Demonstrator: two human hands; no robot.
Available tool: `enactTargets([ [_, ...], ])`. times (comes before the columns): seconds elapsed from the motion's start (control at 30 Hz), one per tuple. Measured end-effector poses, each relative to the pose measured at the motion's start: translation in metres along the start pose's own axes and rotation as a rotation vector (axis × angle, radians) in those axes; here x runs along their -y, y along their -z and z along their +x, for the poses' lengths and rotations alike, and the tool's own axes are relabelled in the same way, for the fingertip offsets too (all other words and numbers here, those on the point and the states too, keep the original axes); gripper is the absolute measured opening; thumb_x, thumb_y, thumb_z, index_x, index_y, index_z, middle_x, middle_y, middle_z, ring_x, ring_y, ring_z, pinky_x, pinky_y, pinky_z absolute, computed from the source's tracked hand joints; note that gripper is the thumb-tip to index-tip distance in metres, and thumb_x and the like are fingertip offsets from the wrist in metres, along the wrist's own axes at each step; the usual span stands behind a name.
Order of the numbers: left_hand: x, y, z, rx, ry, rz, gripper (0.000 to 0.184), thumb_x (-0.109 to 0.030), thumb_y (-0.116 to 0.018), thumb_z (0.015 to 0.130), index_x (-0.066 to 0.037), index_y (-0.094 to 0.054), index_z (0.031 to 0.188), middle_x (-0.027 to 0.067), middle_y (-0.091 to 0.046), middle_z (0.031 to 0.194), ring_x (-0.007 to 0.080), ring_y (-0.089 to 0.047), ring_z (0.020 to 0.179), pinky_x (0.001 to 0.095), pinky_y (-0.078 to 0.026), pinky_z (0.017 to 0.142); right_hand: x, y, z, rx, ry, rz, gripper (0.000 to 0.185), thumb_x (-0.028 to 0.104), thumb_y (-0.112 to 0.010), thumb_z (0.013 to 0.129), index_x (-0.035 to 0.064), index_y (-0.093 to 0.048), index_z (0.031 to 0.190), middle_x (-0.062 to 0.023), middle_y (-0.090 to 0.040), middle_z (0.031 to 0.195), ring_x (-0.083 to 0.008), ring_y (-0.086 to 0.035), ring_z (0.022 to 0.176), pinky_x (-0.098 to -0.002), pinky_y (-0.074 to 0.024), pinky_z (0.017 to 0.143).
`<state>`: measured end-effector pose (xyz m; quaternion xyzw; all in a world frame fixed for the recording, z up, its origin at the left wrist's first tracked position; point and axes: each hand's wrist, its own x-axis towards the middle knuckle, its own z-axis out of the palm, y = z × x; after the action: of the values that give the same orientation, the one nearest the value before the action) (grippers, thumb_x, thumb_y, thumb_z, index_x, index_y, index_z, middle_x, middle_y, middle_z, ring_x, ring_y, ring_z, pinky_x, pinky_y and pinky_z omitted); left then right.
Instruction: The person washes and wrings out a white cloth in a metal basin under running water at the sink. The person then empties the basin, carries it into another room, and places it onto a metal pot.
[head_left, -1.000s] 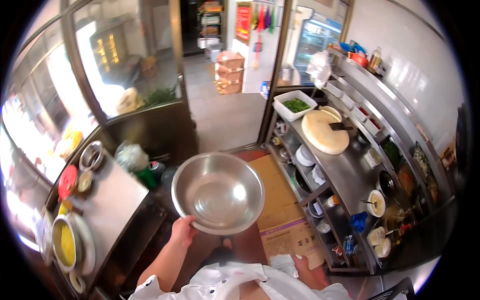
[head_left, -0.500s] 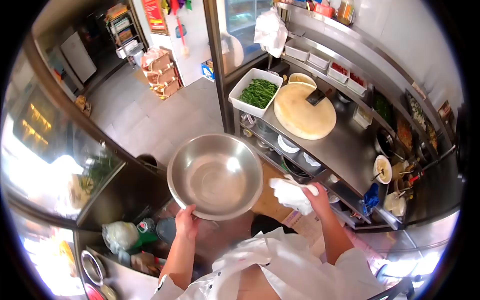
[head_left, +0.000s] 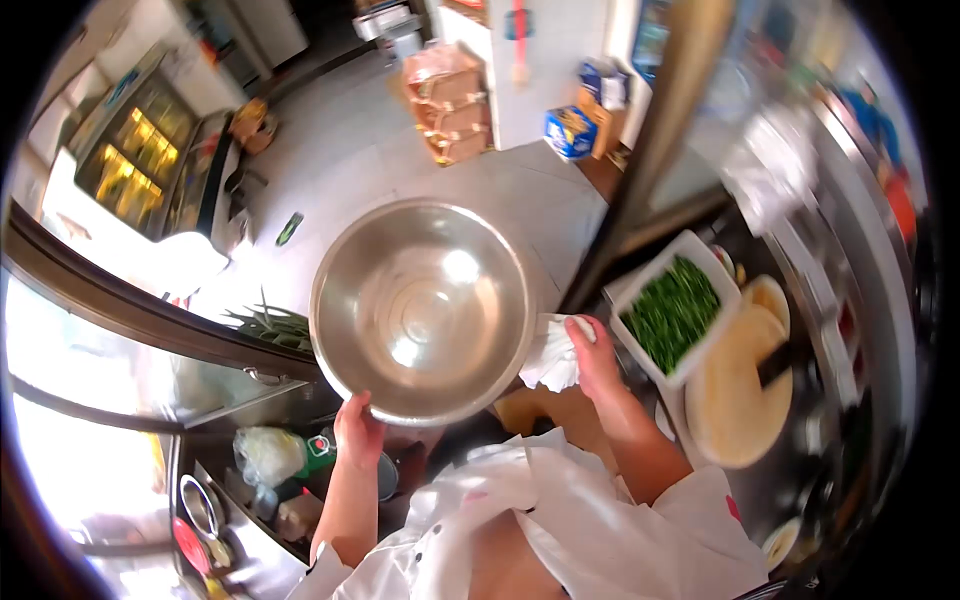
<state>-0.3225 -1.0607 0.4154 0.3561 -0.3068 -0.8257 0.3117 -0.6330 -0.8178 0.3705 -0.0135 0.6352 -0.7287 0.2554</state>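
Note:
A large metal bowl (head_left: 420, 310) is held up in front of me, its inside bare and shiny. My left hand (head_left: 358, 430) grips its near-left rim, thumb over the edge. In my right hand (head_left: 595, 358) is a bunched white cloth (head_left: 552, 356), pinched between thumb and fingers. The cloth lies against or just beside the bowl's right side; whether it touches the outer wall I cannot tell.
To the right, a white tub of green vegetables (head_left: 672, 312) stands by a round cutting board (head_left: 735, 400) with a cleaver (head_left: 775, 365). A door frame (head_left: 655, 150) rises beyond. Stacked brown bags (head_left: 448, 110) and a blue box (head_left: 570, 132) stand on the floor.
My view has turned left toward the doorway. The right hand has brought the white cloth over to the bowl's right side. The left hand keeps hold of the rim.

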Motion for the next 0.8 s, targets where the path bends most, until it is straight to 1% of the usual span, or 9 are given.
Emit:
enactTargets([
  [0.1, -0.016, -0.018, 0.084, -0.120, -0.036, -0.060, 0.042, -0.010, -0.059, 0.091, 0.002, -0.056, 0.132, 0.0126, -0.064, 0.128, 0.0281, -0.060, 0.120, 0.0452, -0.046, 0.106, 0.022, -0.059, 0.097, 0.027, -0.106, 0.167, 0.043, 0.024, -0.074, 0.094, -0.0020, -0.059, 0.124, -0.0105, -0.068, 0.112, -0.0189, -0.066, 0.100, -0.0329, -0.0540, 0.086],
  [0.27, -0.039, -0.017, 0.279, -0.182, 0.005, -0.186, 0.032, -0.009, -0.058, 0.090, 0.002, -0.062, 0.121, 0.0125, -0.067, 0.117, 0.0281, -0.063, 0.113, 0.0439, -0.052, 0.099, 0.023, -0.143, 0.236, -0.014, -0.106, 0.042, 0.041, 0.023, -0.070, 0.096, -0.0012, -0.058, 0.127, -0.0129, -0.068, 0.113, -0.0228, -0.067, 0.101, -0.0365, -0.0548, 0.087],
  [0.33, -0.059, -0.011, 0.373, -0.362, 0.094, -0.165, 0.010, -0.014, -0.064, 0.092, -0.004, -0.063, 0.091, 0.0025, -0.058, 0.077, 0.0157, -0.058, 0.070, 0.0325, -0.048, 0.059, 0.016, -0.168, 0.290, -0.143, -0.091, -0.008, 0.041, 0.025, -0.070, 0.095, -0.0007, -0.058, 0.125, -0.0142, -0.068, 0.113, -0.0245, -0.068, 0.101, -0.0388, -0.0565, 0.086],
  [0.43, -0.123, -0.037, 0.465, -0.436, 0.141, -0.085, 0.011, -0.016, -0.064, 0.090, -0.011, -0.059, 0.083, -0.0022, -0.045, 0.064, 0.0115, -0.042, 0.050, 0.0324, -0.035, 0.048, 0.013, -0.188, 0.366, -0.235, -0.050, -0.136, 0.048, 0.031, -0.072, 0.093, 0.0004, -0.057, 0.127, -0.0147, -0.067, 0.113, -0.0264, -0.068, 0.100, -0.0397, -0.0571, 0.087],
  [0.5, -0.171, -0.038, 0.512, -0.491, 0.167, 0.020, 0.018, -0.024, -0.066, 0.089, -0.007, -0.062, 0.091, 0.0035, -0.052, 0.079, 0.0156, -0.050, 0.066, 0.0329, -0.043, 0.056, 0.012, -0.209, 0.411, -0.220, 0.030, -0.239, 0.042, 0.032, -0.070, 0.094, 0.0007, -0.062, 0.121, -0.0135, -0.068, 0.108, -0.0277, -0.069, 0.094, -0.0416, -0.0581, 0.081],
  [0.57, -0.203, -0.005, 0.568, -0.400, 0.080, 0.146, 0.032, -0.030, -0.067, 0.086, -0.004, -0.062, 0.103, 0.0074, -0.054, 0.094, 0.0197, -0.053, 0.085, 0.0357, -0.049, 0.069, 0.010, -0.236, 0.450, -0.188, -0.092, -0.105, 0.032, 0.029, -0.069, 0.093, 0.0021, -0.068, 0.110, -0.0123, -0.069, 0.107, -0.0265, -0.069, 0.092, -0.0419, -0.0585, 0.078],
  [0.63, -0.262, 0.003, 0.603, -0.512, 0.087, -0.055, 0.025, -0.026, -0.066, 0.088, -0.005, -0.064, 0.101, 0.0052, -0.054, 0.091, 0.0170, -0.051, 0.079, 0.0331, -0.046, 0.064, -0.023, -0.258, 0.511, -0.272, -0.175, -0.185, 0.037, 0.032, -0.066, 0.092, 0.0007, -0.067, 0.112, -0.0143, -0.070, 0.097, -0.0313, -0.071, 0.084, -0.0458, -0.0606, 0.073],
  [0.73, -0.330, 0.039, 0.639, -0.580, 0.028, -0.105, 0.018, -0.022, -0.066, 0.089, -0.007, -0.064, 0.097, 0.0022, -0.053, 0.085, 0.0136, -0.049, 0.068, 0.0293, -0.041, 0.054, -0.058, -0.320, 0.588, -0.326, -0.268, -0.379, 0.037, 0.032, -0.067, 0.091, 0.0006, -0.067, 0.112, -0.0168, -0.070, 0.100, -0.0327, -0.071, 0.088, -0.0456, -0.0589, 0.077],
  [0.8, -0.364, 0.075, 0.660, -0.655, 0.002, -0.117, 0.014, -0.021, -0.067, 0.089, -0.008, -0.064, 0.094, 0.0003, -0.052, 0.081, 0.0120, -0.047, 0.062, 0.0276, -0.038, 0.049, -0.087, -0.375, 0.654, -0.165, -0.213, -0.891, 0.038, 0.032, -0.067, 0.091, 0.0005, -0.067, 0.112, -0.0184, -0.070, 0.102, -0.0337, -0.070, 0.090, -0.0455, -0.0577, 0.080],
])
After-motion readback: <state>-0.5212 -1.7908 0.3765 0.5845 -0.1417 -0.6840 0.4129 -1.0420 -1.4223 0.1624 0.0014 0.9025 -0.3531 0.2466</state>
